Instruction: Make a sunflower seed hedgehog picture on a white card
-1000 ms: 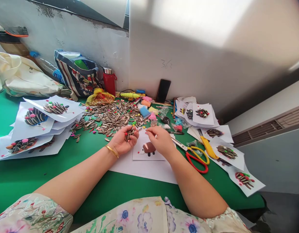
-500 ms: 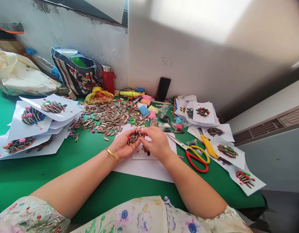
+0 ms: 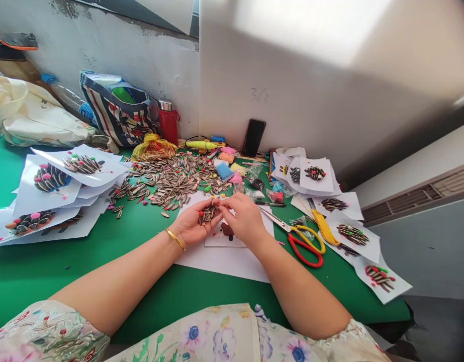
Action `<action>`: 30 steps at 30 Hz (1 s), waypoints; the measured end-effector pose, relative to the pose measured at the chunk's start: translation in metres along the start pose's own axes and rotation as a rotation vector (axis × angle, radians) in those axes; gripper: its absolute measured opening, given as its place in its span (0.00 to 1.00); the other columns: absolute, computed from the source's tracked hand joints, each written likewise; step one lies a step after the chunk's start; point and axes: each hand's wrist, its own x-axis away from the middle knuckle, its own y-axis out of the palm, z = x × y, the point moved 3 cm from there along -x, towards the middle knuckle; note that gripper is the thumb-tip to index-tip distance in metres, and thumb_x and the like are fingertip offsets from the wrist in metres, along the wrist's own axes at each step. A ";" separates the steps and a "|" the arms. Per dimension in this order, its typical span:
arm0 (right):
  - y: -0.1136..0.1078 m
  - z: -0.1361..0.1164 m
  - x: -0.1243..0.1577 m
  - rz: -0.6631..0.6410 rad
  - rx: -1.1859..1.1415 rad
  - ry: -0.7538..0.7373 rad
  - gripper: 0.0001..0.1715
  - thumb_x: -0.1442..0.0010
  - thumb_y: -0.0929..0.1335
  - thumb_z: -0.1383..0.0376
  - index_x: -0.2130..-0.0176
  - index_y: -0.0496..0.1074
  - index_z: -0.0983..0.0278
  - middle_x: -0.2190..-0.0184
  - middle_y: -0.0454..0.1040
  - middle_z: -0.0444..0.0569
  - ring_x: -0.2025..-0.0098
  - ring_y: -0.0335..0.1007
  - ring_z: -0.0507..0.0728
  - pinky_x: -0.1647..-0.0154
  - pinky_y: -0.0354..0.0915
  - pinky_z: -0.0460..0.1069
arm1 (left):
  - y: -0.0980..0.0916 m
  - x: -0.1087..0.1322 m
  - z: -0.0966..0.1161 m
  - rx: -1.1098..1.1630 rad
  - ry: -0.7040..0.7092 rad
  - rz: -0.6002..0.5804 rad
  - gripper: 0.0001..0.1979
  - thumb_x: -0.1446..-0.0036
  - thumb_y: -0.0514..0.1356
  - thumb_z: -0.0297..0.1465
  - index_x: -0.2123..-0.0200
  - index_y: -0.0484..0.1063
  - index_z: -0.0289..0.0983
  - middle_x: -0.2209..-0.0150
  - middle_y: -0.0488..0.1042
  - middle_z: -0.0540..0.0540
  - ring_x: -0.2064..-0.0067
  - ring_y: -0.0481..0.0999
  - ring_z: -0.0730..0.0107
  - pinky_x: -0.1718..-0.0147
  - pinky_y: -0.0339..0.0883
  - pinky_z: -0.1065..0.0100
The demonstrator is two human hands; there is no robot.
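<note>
The right hand (image 3: 245,219) is coming across towards nine o'clock, its fingertips pinching together on seeds (image 3: 208,215) that the left hand (image 3: 192,229) is cupping.

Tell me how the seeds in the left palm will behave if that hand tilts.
The seeds lie loose in the cupped left hand, so they would probably slide out singly. They look small, flat and light, so likely scatter rather than roll, like the spread pile.

On the tabletop (image 3: 66,266), seeds (image 3: 171,181) lie behind the card (image 3: 222,236), scissors (image 3: 299,241) to its right
</note>
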 end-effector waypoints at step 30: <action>0.008 0.036 0.030 -0.353 -0.275 0.099 0.10 0.40 0.65 0.74 0.68 0.72 0.61 0.68 0.77 0.44 0.66 0.71 0.54 0.63 0.64 0.48 | -0.010 -0.009 0.007 0.037 0.042 -0.028 0.08 0.37 0.56 0.23 0.60 0.75 0.28 0.57 0.80 0.34 0.51 0.80 0.56 0.53 0.78 0.61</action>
